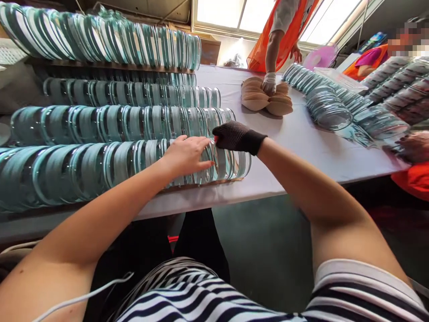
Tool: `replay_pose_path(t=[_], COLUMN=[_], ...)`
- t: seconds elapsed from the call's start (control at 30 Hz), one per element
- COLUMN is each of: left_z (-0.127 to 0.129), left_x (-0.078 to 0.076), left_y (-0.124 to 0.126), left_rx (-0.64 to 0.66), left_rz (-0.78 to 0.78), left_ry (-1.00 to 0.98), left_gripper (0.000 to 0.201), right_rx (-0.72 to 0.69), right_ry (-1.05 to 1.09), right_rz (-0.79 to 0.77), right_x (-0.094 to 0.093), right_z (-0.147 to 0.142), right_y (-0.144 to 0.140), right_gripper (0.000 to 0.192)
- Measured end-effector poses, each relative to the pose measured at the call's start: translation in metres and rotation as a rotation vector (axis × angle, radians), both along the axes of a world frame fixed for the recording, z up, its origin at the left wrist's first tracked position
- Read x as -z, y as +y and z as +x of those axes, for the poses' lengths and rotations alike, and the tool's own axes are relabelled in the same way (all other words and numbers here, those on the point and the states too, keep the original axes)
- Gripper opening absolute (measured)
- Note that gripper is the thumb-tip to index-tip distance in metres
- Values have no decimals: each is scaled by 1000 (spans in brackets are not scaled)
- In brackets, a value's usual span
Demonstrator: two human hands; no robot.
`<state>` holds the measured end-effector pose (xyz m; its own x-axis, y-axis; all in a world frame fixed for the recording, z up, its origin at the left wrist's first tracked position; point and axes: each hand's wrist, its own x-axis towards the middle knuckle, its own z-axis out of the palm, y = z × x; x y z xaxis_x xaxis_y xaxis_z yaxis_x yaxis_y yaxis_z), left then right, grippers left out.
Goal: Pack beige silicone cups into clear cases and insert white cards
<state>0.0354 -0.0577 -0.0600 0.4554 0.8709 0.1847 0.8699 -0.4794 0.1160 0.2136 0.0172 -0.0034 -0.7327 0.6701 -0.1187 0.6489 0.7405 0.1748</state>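
Round clear glass discs (125,165) stand on edge, packed in a long front row. Over its right part reaches my bare left hand (187,154), thumb and fingers apart, with the fingertips at the rims; firm contact is hard to make out. My right hand (234,136), in a dark knit glove, has its fingers closed at the upper edge of a glass disc (221,163) near the row's right end. The gloved fingers hide the exact grip.
More glass rows (117,120) stand behind on the white-covered table (268,156). Across it, a co-worker's gloved hand (269,84) touches stacked brown round pads (254,100). Glass discs (330,109) lie piled at right. A white cable (90,293) crosses my left arm.
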Motion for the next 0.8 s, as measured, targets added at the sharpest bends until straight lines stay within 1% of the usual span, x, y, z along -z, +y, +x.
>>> replay_pose_path(t=[0.07,0.1,0.13,0.2,0.27,0.3,0.33,0.37,0.4,0.43,0.5,0.53,0.57,0.6,0.63,0.67,0.7,0.77,0.8], left_z=[1,2,2,3,2,2,1,1,2,4,12,18,26,34,42,49,54,60,61], left_x=[-1,-2,-3,-5,-7,-8,-9,-10,-12,-14,-16,-17,-17,-16,-14,-12,-8,-2,1], left_y=[0,0,0,0,0,0,0,-1,-1,-1,-1,0,0,0,1,1,0,-1,-2], left_rx=[2,0,-5,-18,-23,-24,-25,-25,-23,-17,22,50,80,104,118,124,123,122,128], left_rz=[-15,-22,-31,-52,-69,-72,-69,-60,-46,-29,5,18,25,26,23,18,14,21,33], left_ry=[1,4,8,20,35,42,52,64,76,85,88,83,77,76,82,95,111,137,143], left_gripper=[69,69,69,68,68,68,68,68,70,72,77,79,79,78,78,79,81,85,87], right_rx=[59,89,112,146,193,222,244,253,254,257,280,319,369,398,414,412,373,266,225], right_ry=[114,150,174,200,225,232,234,235,244,266,337,369,367,336,267,186,118,22,-9], right_rz=[73,93,95,57,25,12,-1,-14,-17,-1,87,149,201,214,151,48,-66,-269,-332], right_x=[17,30,47,87,125,138,145,145,139,126,88,67,47,29,15,4,-3,-9,-10], right_z=[22,31,38,46,49,49,50,52,55,59,70,76,79,81,80,76,70,56,48], right_y=[-35,-53,-70,-100,-121,-127,-130,-130,-127,-121,-98,-81,-63,-43,-24,-5,11,35,43], right_gripper=[34,35,36,34,30,29,30,31,33,35,37,37,38,38,36,36,36,37,38])
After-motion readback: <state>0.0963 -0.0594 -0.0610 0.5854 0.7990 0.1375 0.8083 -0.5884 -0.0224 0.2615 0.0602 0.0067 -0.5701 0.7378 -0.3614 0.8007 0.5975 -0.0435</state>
